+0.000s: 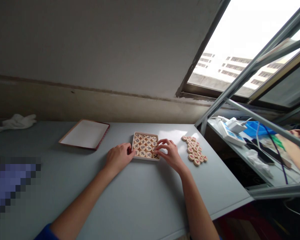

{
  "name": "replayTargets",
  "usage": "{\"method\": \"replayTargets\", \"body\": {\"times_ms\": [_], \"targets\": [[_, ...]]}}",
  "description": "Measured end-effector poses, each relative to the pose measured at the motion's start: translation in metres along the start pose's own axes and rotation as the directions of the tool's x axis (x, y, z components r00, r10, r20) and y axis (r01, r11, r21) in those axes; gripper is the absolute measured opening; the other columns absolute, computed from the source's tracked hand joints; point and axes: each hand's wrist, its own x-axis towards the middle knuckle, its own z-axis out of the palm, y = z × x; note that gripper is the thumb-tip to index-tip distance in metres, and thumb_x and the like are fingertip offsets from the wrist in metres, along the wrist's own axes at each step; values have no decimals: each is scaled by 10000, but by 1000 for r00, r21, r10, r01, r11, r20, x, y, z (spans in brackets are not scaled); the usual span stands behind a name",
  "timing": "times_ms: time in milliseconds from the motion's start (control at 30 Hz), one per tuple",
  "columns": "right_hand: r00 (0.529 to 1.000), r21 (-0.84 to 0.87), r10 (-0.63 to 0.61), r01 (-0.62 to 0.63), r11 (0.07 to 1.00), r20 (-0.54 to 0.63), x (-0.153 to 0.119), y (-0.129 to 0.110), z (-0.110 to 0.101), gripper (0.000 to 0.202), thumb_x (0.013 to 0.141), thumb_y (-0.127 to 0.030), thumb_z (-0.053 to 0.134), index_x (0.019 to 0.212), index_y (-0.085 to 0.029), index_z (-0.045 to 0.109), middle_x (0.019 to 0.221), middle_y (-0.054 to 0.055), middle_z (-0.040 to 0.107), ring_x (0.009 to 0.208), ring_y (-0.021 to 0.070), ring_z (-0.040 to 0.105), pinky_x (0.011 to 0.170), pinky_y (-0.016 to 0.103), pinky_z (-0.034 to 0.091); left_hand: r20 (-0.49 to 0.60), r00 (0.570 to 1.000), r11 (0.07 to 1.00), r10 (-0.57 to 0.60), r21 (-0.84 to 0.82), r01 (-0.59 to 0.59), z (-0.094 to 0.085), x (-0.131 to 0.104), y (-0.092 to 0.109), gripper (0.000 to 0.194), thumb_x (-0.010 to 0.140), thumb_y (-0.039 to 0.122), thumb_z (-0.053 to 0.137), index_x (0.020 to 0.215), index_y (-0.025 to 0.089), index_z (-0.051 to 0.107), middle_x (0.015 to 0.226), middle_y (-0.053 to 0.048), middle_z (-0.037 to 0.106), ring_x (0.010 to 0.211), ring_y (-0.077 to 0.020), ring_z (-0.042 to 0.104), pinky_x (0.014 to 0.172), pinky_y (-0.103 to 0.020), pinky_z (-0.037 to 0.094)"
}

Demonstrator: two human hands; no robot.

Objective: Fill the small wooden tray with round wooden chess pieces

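Observation:
A shallow square box (146, 159) lies on the table, filled with rows of round wooden xiangqi pieces (143, 142) marked in black. My left hand (120, 156) is closed at the box's left edge, thumb and fingers gripping its near-left side. Over the right side of the box, my right hand (170, 153) has its thumb and bent fingers on a xiangqi piece in the right column, which they partly hide. To the right of that hand, several red-marked xiangqi pieces (195, 154) lie flat in a loose cluster on the table.
A box lid (86, 134) lies with its white inside up on the grey table (130, 196). White cloth (17, 121) rests at the far left. Beyond a metal frame (222, 96), a second desk holds a power strip (231, 131), cables and another person's arm (293, 153).

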Motion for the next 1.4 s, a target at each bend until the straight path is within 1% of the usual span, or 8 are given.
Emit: {"method": "replayTargets", "body": {"times_ms": [267, 367, 467, 600, 767, 900, 1167, 1400], "targets": [[998, -60, 60, -61, 996, -25, 0, -3, -1, 89, 774, -278, 604, 832, -315, 660, 1002, 3, 565, 954, 206, 475, 857, 414, 324, -5, 1000, 1000, -3, -1, 3, 1, -1, -1, 274, 798, 404, 392, 684, 211, 551, 727, -13, 635, 647, -149, 560, 521, -243, 260], [987, -28, 148, -150, 988, -69, 4, -1, 5, 146, 716, -304, 657, 861, -321, 650, 1037, 2, 550, 993, 224, 464, 857, 418, 333, -11, 1000, 1000, 5, -2, -5, 2, 0, -2, 282, 799, 410, 388, 691, 210, 555, 731, -15, 635, 648, -147, 557, 522, -241, 260], [962, 58, 261, -257, 965, -75, 10, 3, 11, 311, 630, -294, 716, 927, -283, 625, 1057, 26, 529, 998, 234, 471, 821, 384, 375, -14, 1000, 1000, 8, -1, -8, 3, 1, -2, 278, 798, 406, 390, 684, 210, 551, 727, -13, 634, 643, -146, 556, 519, -242, 256], [940, 129, 336, -327, 936, -54, 13, 5, 17, 327, 639, -275, 685, 954, -264, 599, 1004, 25, 544, 927, 213, 513, 789, 360, 399, -19, 1000, 1000, 5, 2, -5, 2, 0, -2, 267, 796, 397, 396, 677, 210, 544, 718, -9, 635, 635, -146, 558, 514, -244, 251], [941, 99, 328, -320, 942, -87, 12, 3, 21, 308, 679, -290, 639, 981, -260, 586, 1023, 29, 554, 954, 219, 509, 789, 357, 396, -21, 1000, 1000, 12, 3, -11, 1, 0, -1, 257, 798, 385, 402, 677, 209, 544, 725, -8, 640, 641, -148, 565, 513, -243, 256], [949, 89, 311, -305, 948, -61, 11, 4, 20, 295, 701, -311, 617, 989, -257, 585, 1042, 33, 557, 977, 232, 495, 820, 387, 384, -19, 1000, 1000, 17, -1, -17, 1, -1, -1, 256, 800, 387, 406, 686, 208, 549, 738, -12, 645, 657, -150, 570, 522, -238, 269], [964, 368, 242, -265, 891, 109, 4, 19, 10, 432, 635, -296, 657, 1053, -281, 547, 1128, 25, 516, 1003, 208, 489, 866, 360, 397, -18, 1000, 1000, 15, -9, -15, 1, 0, -2, 264, 801, 387, 392, 678, 209, 544, 729, -13, 637, 652, -151, 564, 520, -243, 263], [964, 338, 257, -265, 903, 70, 5, 18, 11, 399, 664, -314, 630, 1053, -273, 551, 1110, 34, 526, 995, 211, 500, 860, 359, 405, -12, 1000, 1000, 12, 0, -12, 1, -1, -2, 281, 805, 403, 381, 690, 208, 547, 740, -16, 640, 661, -151, 570, 519, -240, 267]]}}
